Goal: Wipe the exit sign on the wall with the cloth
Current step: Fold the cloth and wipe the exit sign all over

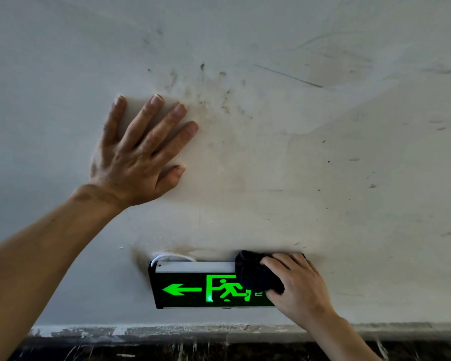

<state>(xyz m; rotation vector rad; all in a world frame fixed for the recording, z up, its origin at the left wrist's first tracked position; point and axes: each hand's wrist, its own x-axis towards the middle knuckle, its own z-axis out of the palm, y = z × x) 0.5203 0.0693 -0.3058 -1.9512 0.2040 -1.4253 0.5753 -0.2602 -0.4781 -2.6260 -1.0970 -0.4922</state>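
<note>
The exit sign (193, 289) is a black box low on the wall, lit with a green arrow pointing left and a running figure. A dark cloth (255, 273) lies over the sign's right end, covering its top edge and part of the face. My right hand (297, 282) is closed on the cloth and presses it against the sign. My left hand (141, 149) rests flat on the wall above and to the left of the sign, fingers spread, holding nothing.
The white wall (323, 152) is scuffed and stained with dark marks above the sign. A white cable (167, 256) loops out behind the sign's top left corner. A dark marbled skirting (219, 347) runs along the bottom below a rough paint edge.
</note>
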